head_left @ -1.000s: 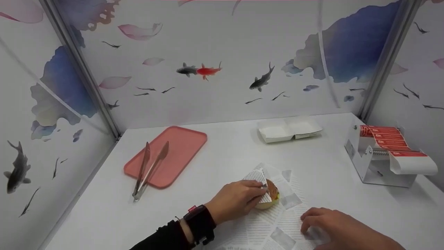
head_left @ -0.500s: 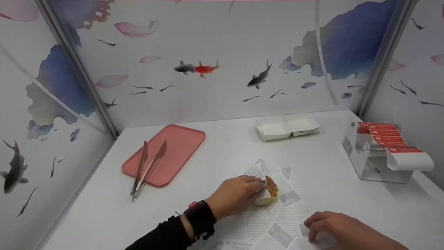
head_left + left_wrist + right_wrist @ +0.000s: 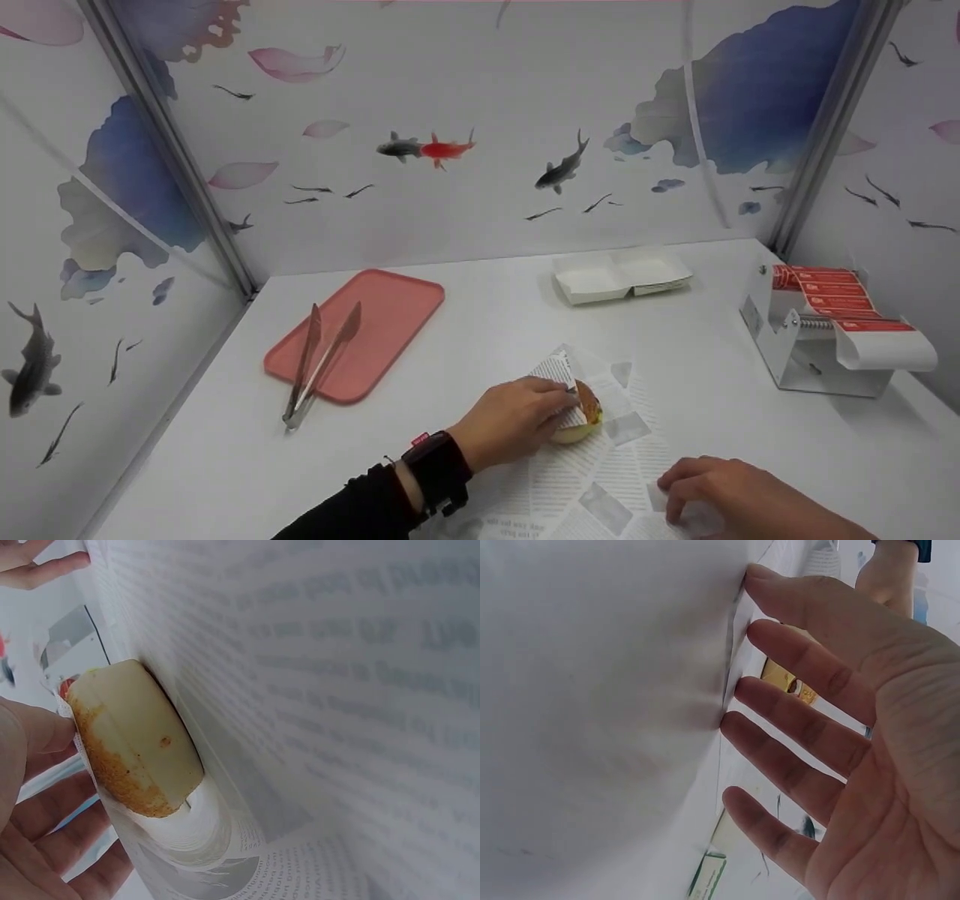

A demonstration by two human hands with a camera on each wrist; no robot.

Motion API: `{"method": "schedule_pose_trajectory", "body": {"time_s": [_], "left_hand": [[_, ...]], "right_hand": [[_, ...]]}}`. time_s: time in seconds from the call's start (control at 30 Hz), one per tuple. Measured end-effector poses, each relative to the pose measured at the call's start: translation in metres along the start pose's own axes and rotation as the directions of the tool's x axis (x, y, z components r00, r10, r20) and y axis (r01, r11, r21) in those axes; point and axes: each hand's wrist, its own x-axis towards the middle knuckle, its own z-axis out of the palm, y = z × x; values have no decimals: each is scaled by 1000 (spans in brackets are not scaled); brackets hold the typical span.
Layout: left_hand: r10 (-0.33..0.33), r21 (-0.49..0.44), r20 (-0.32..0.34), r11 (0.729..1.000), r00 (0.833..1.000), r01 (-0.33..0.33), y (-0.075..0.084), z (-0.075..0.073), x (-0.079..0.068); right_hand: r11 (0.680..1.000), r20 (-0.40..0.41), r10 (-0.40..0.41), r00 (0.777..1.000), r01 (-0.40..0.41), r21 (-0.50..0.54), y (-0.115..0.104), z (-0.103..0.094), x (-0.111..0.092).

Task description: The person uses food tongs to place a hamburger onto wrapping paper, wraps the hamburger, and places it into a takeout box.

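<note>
A burger (image 3: 589, 405) with a browned patty rests on newsprint-style wrapping paper (image 3: 630, 457), a folded corner of which covers its left part. My left hand (image 3: 517, 416) presses that fold against the burger from above. In the left wrist view the pale side of the bun (image 3: 142, 735) shows inside the fold, with the thumb and fairly straight fingers (image 3: 64, 821) outside it. At the paper's right edge my right hand (image 3: 727, 491) touches with its fingertips. Its fingers (image 3: 795, 716) are spread and gently bent in the right wrist view, holding nothing.
A pink tray (image 3: 397, 322) stands at the left, with metal tongs (image 3: 322, 367) lying partly on it. At the back is an unfolded white box (image 3: 622, 276). A label dispenser (image 3: 836, 330) with red labels stands at the right. Printed panels (image 3: 465, 90) enclose the white table (image 3: 480, 315).
My right hand has shifted slightly right and toward me along the paper, then stayed there. My left hand stays on the fold over the burger; the head view has turned slightly.
</note>
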Motion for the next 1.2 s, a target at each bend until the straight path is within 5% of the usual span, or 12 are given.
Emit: {"method": "schedule_pose_trajectory", "body": {"time_s": [0.23,0.47,0.67,1.2], "left_hand": [[-5,-15,16,1000,1000,5,1,0,0],[4,-16,0,1000,1000,-4,2,1,1],[14,-8,8,1000,1000,-13,1,0,2],[-21,42,46,999,999,19,-3,-3,0]], "right_hand": [[999,-39,-41,998,39,-30,2,3,4],[965,-157,-150,976,110,-238,5,7,7],[969,-202,-173,964,129,-212,3,-4,9],[887,-444,-406,798,228,-401,-35,-44,63]]}}
